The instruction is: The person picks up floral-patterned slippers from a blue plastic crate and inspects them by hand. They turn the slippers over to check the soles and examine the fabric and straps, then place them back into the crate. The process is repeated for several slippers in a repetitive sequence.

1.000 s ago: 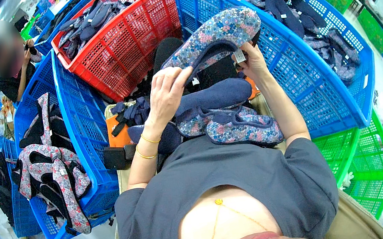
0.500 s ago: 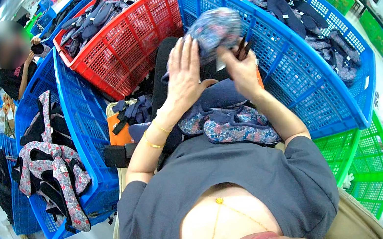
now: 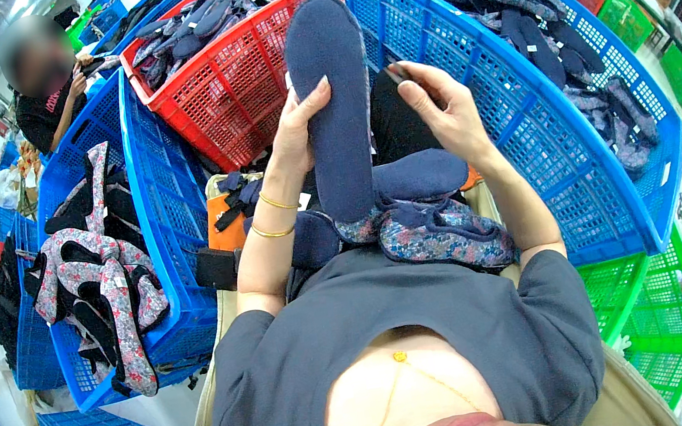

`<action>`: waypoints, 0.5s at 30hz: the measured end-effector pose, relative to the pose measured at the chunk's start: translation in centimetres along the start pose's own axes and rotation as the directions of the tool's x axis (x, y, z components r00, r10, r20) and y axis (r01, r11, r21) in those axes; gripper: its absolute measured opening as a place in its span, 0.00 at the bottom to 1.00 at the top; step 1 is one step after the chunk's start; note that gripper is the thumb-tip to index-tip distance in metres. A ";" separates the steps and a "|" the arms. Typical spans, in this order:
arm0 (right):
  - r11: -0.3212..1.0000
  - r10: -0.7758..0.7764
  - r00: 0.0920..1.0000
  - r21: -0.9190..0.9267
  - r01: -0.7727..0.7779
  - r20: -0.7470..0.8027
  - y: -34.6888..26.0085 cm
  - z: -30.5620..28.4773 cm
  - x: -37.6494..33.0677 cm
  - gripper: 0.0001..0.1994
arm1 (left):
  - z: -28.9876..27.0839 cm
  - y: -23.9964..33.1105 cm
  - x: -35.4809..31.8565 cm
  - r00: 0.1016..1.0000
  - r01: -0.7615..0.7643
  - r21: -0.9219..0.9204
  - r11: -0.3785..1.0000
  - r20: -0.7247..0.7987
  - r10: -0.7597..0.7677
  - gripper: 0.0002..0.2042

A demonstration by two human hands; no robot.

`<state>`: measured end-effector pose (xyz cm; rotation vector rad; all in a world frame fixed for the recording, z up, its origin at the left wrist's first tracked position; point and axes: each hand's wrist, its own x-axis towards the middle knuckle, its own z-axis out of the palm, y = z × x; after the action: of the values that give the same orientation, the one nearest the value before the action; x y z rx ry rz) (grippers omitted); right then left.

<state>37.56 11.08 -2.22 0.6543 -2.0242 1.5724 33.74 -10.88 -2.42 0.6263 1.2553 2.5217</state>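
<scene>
We've got the slipper sole point(image 3: 333, 99) upright dead centre, slippers point(image 3: 440, 229) piled on our lap below it. Crates ring us: one point(image 3: 237, 78) at 11 o'clock, another point(image 3: 534, 87) at 2, another point(image 3: 111, 265) at 9.

Slipper tags: small white squares point(image 3: 534, 48), on the dark slippers point(image 3: 550, 49) in the large blue basket point(image 3: 526, 150), 1 to 2 o'clock.
Further tag: same kind, white point(image 3: 606, 98), deeper in that basket, 2 o'clock.
Centre tag: small white slip point(image 3: 305, 202), just below the left hand point(image 3: 302, 126), beside the navy slipper point(image 3: 334, 108) it holds.
Print: too small to tell.
</scene>
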 end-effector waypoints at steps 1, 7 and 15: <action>0.981 0.126 0.991 0.141 -0.131 0.047 -0.9 0.6 -0.2 0.17 | 0.2 -0.3 -0.5 1.000 0.001 -0.013 1.000 0.002 -0.001 0.24; 0.909 0.265 0.964 0.329 -0.257 0.022 -1.4 2.6 0.3 0.14 | 1.1 -0.7 -1.8 0.998 0.034 -0.002 0.999 -0.045 -0.034 0.22; 0.895 0.149 0.988 0.428 -0.124 -0.025 -2.1 3.4 2.3 0.14 | 0.8 -0.9 -2.0 0.995 0.096 -0.055 0.994 -0.023 -0.098 0.22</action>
<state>36.86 7.10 0.06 0.6207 -1.7246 2.1235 35.90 -10.57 -3.21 0.5092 1.1923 2.4824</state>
